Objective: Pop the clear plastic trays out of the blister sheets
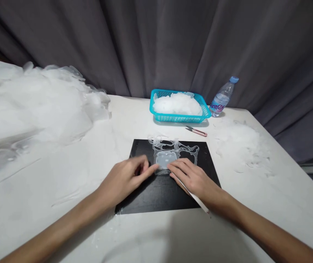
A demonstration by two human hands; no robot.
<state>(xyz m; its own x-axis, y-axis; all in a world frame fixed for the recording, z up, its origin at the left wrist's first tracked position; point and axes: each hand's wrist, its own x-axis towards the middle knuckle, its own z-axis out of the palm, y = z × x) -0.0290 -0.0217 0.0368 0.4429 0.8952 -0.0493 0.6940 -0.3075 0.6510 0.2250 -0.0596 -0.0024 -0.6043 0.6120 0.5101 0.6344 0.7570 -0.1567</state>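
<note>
A clear, rubbery moulded sheet (187, 148) with cut-out openings lies on a black mat (148, 195). Within it sits a rounded, greyish-translucent piece (166, 159) with small raised marks. My left hand (130, 173) is at the piece's left edge, its thumb stretched out to touch the lower left corner; the other fingers are bent, apart from the thumb and slightly blurred. On the other side, my right hand (190, 177) grips a thin white stick-like tool (200, 204) and rests its fingertips on the piece's lower right edge. The tool's front end is hidden beneath the fingers.
Behind the mat stands a turquoise basket (180, 118) full of whitish translucent pieces (177, 104). Pink-handled thread snips (196, 131) lie before it, and a water bottle (222, 98) stands right. A large translucent heap (44, 102) fills the left; scraps (241, 146) lie right.
</note>
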